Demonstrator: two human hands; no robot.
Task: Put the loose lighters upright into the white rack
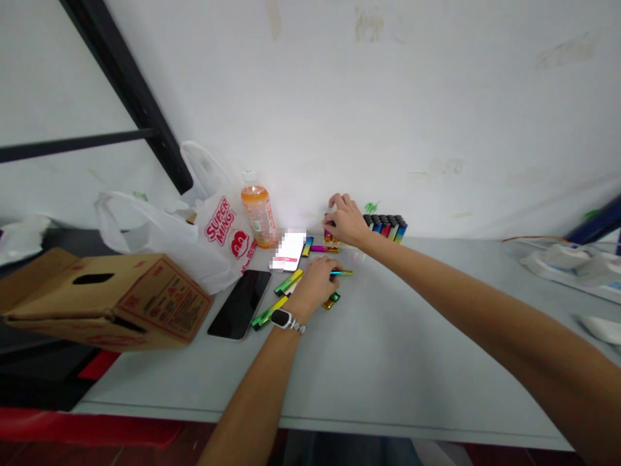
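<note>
Several shiny lighters [270, 312] in green, yellow and gold lie loose on the grey table. Over them is my left hand [315, 282], wearing a watch, its fingers curled around the end of a thin green-blue lighter [343, 273]. Farther back, my right hand [344, 219] is bent over the left end of a row of lighters, its fingertips on or just above purple and gold ones [330, 239]; what it pinches is hidden. Upright lighters with black tops [387, 228] stand right of that hand. A purple-gold lighter [324, 248] lies flat between the hands.
Left of the hands are a black phone [240, 304], a lit phone [289, 251], an orange drink bottle [259, 217], a white plastic bag [194, 239] and an open cardboard box [145, 301]. White power strips [572, 268] lie at the far right. A wall rises behind the table.
</note>
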